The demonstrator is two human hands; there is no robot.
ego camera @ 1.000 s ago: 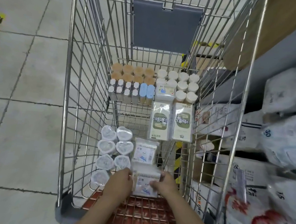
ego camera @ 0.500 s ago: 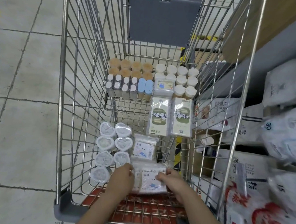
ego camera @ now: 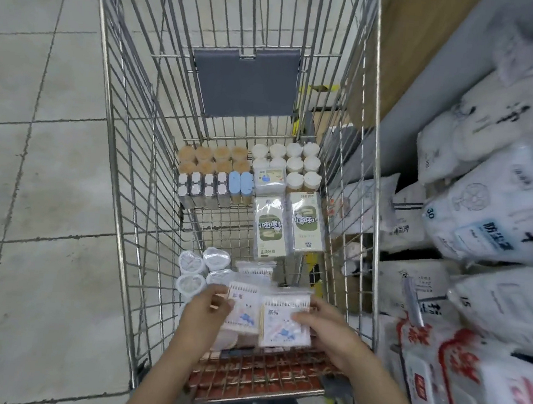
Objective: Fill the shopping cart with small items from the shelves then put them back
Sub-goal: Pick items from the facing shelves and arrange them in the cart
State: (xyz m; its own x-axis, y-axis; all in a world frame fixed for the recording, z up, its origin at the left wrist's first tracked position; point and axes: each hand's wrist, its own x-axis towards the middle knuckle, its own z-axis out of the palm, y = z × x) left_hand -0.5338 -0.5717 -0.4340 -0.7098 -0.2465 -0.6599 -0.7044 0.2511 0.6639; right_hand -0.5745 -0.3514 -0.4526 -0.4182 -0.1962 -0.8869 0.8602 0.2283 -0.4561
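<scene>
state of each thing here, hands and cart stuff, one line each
left hand: grips a cotton swab pack
right hand: grips another swab pack
left swab pack: lifted, sealed
right swab pack: lifted, sealed
green boxes: lying flat, side by side
shopping cart: partly filled

This is a shop, seen from above along an aisle. A wire shopping cart [ego camera: 122, 162] fills the middle of the frame, its grey fold-down flap [ego camera: 245, 82] at the far end and a red plastic grid [ego camera: 258, 377] at the near end. In its basket, goods lie in neat rows by kind: tan-lidded jars [ego camera: 212, 159], white-lidded jars [ego camera: 295, 162], green-labelled boxes [ego camera: 289, 225] and clear packs of cotton swabs [ego camera: 284, 321]. Down the right side of the frame runs a shelf [ego camera: 431, 97] stacked with many white bagged goods [ego camera: 492, 210] printed with labels and numbers. The left side shows a floor [ego camera: 33, 179] of large pale tiles.
</scene>
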